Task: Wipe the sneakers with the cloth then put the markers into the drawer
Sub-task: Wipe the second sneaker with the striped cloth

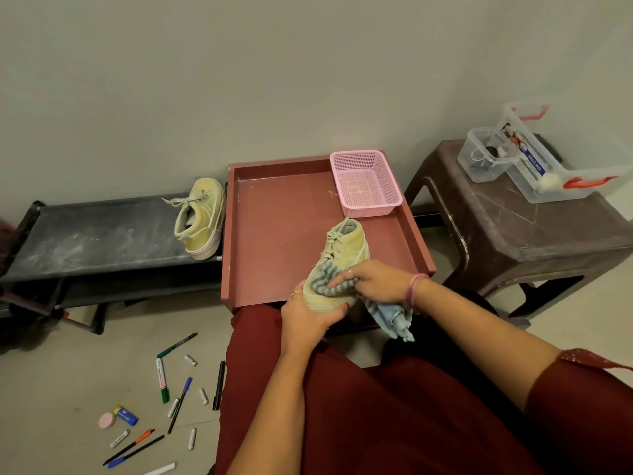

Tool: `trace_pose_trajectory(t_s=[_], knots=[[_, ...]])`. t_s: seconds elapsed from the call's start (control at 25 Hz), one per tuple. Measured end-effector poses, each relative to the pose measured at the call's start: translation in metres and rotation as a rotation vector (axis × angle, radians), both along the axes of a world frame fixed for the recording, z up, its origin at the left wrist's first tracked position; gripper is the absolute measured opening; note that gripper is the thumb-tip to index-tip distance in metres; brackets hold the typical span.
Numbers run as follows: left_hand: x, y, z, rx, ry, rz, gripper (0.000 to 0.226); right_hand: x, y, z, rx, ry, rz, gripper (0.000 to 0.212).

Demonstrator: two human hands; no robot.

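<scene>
Head view, left hand [308, 311] grips sneaker [337, 265], right hand [375, 281] fingers pinch cloth [390, 315], pink basket [364, 181] behind

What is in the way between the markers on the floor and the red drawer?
The person's leg lies beside the markers on the floor, partly between them and the drawer. Both hands are busy: the left hand holds the sneaker, the right hand presses the cloth.

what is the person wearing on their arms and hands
Both forearms are bare. The right hand has a ring on one finger, and pink bangles circle that wrist. The left hand has a gold-coloured ring. A dark red sleeve with small pale dots at its edge covers the right upper arm.
</scene>
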State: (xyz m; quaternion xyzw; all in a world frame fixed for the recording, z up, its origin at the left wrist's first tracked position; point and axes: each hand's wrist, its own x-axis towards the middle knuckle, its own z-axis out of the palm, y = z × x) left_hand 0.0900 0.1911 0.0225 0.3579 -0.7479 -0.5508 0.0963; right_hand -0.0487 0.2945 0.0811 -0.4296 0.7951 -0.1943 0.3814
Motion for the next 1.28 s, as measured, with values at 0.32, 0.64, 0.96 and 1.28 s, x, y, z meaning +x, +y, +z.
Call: trace_pose_trajectory(t_s=[0.32,0.64,0.96,1.28], knots=[[0.005,-0.033,0.006,-0.010,-0.080,-0.071,0.059,-0.051,0.011,-0.005,-0.234,0.177,-0.636,0.052],[0.006,-0.043,-0.009,0.067,-0.051,-0.009,0.045,0.044,-0.034,-0.035,-0.070,0.437,-0.009,0.067],[0.005,-0.052,-0.018,0.198,-0.040,0.088,0.059,-0.015,0.017,-0.013,-0.526,-0.417,-1.040,0.051],[-0.001,-0.047,-0.005,0.241,-0.014,0.095,0.020,-0.007,-0.045,-0.058,-0.019,0.199,-0.543,0.073]])
